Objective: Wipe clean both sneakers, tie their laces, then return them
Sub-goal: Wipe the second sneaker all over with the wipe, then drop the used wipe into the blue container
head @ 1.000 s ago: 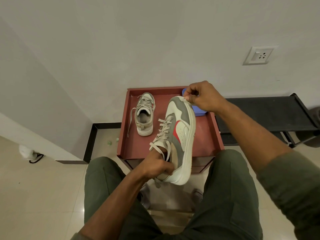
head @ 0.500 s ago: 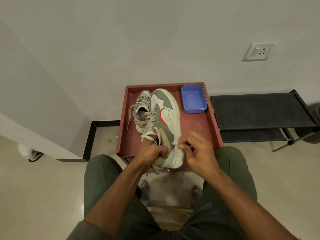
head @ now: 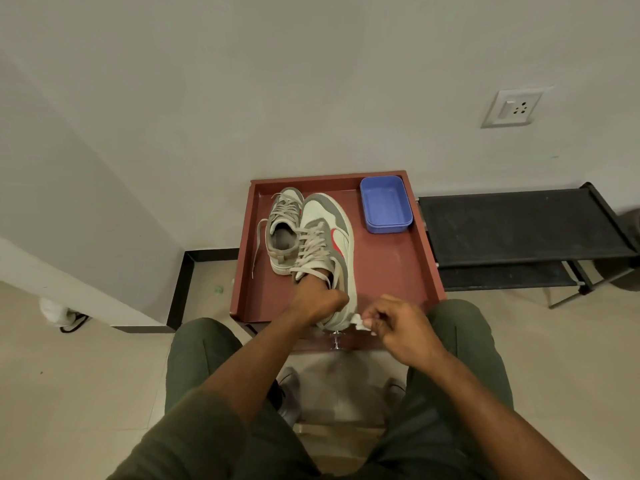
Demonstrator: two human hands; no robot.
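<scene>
My left hand [head: 317, 299] is inside the collar of the near sneaker [head: 327, 237], fingers curled round its heel opening, holding it tipped onto its inner side over the red tabletop [head: 391, 271]. The toe points away from me toward the wall. My right hand [head: 398, 323] pinches a small white wipe [head: 360, 322] between thumb and fingertips; the wipe sits just beside the heel end of the sole, and I cannot tell whether it touches the rubber.

The second sneaker [head: 282, 233] stands upright on the tabletop, just to the left of the held one and touching or nearly touching it. Its laces [head: 258, 244] hang loose, one end trailing down toward the tabletop's left rim. The held sneaker's laces are also untied. A blue tub [head: 385, 204] sits at the far right corner of the tabletop, well apart from both shoes. A black rack [head: 519, 226] stands to the right.

Assessment: wiping is in hand on the first shoe; lacing and return are not yet done.

Handling judgement: the sneaker looks light, with a stiff sole and a soft, yielding upper. A grip through the collar gives firm control and leaves the sole edge free for wiping. The wipe is flimsy and small, so it is likely to bunch or slip out of a light pinch. Loose laces may snag or drag under the shoe.
</scene>
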